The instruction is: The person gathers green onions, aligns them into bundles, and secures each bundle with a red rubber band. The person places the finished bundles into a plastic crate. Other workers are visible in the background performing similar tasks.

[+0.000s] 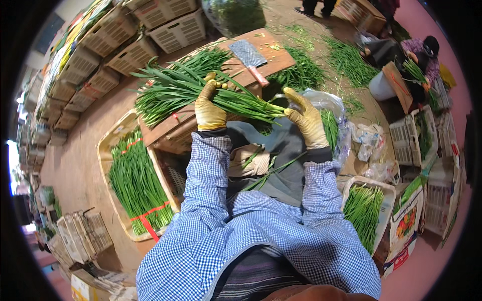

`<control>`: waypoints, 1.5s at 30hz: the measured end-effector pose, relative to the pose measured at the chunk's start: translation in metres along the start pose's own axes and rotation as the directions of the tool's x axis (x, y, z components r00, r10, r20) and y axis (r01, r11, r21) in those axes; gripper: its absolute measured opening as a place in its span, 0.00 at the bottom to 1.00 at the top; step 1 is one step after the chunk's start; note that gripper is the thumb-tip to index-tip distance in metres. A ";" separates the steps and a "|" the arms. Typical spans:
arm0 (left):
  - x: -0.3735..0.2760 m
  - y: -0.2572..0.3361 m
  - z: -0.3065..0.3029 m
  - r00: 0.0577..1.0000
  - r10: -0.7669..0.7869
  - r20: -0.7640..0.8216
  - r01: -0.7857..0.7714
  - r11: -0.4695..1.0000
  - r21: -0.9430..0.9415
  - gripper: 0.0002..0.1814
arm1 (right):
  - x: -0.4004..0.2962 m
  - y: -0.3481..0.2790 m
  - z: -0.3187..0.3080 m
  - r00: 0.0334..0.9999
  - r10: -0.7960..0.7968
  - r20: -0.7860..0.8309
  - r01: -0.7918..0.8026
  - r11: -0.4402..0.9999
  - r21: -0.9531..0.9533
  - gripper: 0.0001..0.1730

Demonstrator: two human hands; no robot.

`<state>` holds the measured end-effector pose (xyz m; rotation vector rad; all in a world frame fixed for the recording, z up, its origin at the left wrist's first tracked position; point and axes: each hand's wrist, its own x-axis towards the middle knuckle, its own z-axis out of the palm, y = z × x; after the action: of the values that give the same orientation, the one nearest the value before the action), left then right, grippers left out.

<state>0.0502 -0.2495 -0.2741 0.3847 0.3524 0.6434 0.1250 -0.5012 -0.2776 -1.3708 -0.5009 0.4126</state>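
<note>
My left hand (pixel 211 107), in a yellowed work glove, grips a bunch of garlic chives (pixel 241 103) around its middle. The leaves fan out to the left above a wooden board, and the pale stem ends point right. At those ends is my right hand (pixel 307 118), gloved too. Its thumb is at the stem tips, with thumb and index finger spread apart; a pale wisp shows near the index fingertip. Beyond the bunch, a cleaver (pixel 248 54) with a wooden handle lies on the board (pixel 276 66). More chives (pixel 156 107) are piled on the board's left part.
Left of me stands a crate (pixel 101 150) of chives bound with red tape. Another chive-filled crate (pixel 389 192) is at right, near a clear plastic bag (pixel 340 113). Loose chives (pixel 348 62) litter the floor. Stacked crates (pixel 179 32) line the back left; a person (pixel 420 52) sits far right.
</note>
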 end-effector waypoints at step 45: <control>-0.053 0.130 -0.066 0.861 0.431 0.270 -0.346 0.885 -0.311 0.14 | 0.009 0.000 0.146 0.960 -0.053 0.274 0.142 0.937 -0.319 0.37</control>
<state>-0.0839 -0.1723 -0.2624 0.3140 -0.1418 0.9961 0.0499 -0.3769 -0.2585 -1.6203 -0.8878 0.4424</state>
